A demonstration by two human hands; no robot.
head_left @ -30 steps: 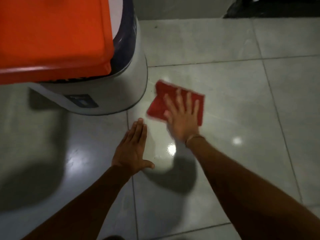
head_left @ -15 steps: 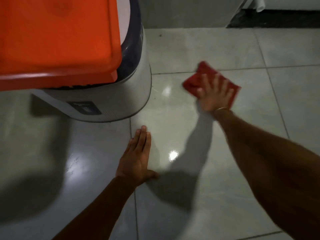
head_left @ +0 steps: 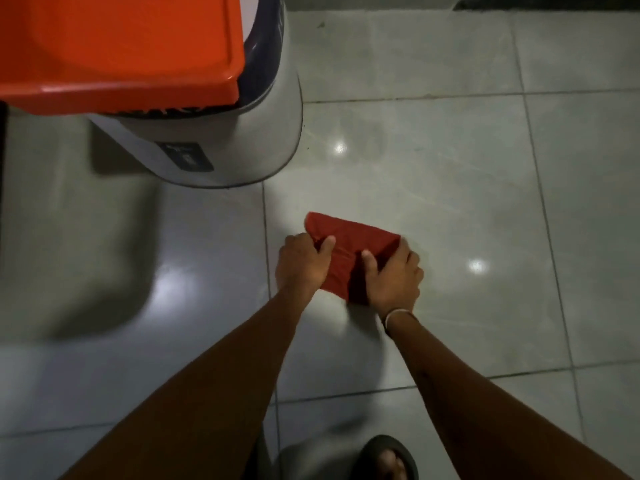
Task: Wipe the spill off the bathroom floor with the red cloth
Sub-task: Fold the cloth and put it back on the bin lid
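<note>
Hands: left hand (head_left: 300,264) and right hand (head_left: 393,276) both closed on the red cloth (head_left: 349,252), one at each end, thumbs lying on top of the fabric, fingers curled under its edges. Cloth: folded into a compact bundle, low over the floor (head_left: 450,209) between the hands, on a tile just right of a grout line; whether it touches the tile cannot be told. Right wrist: thin pale band (head_left: 394,313). Forearms: bare, entering from the bottom edge. Container: grey round-sided bin (head_left: 239,147) at upper left, dark collar at its top, covered by an orange lid (head_left: 117,46) that overhangs its left side; contents hidden. Label: dark rectangular patch (head_left: 185,156) on the bin's front, writing too blurred to read. Surface: large glossy pale grey tiles with thin dark grout lines, faint streaks on the tile ahead of the cloth, several bright light reflections, a broad shadow to the left beneath the lid. Spill: not clearly distinguishable. Room: dim; a dark strip (head_left: 547,2) at the top right edge. Foot: one foot in a dark sandal (head_left: 389,459) at the bottom edge, well behind the cloth.
</note>
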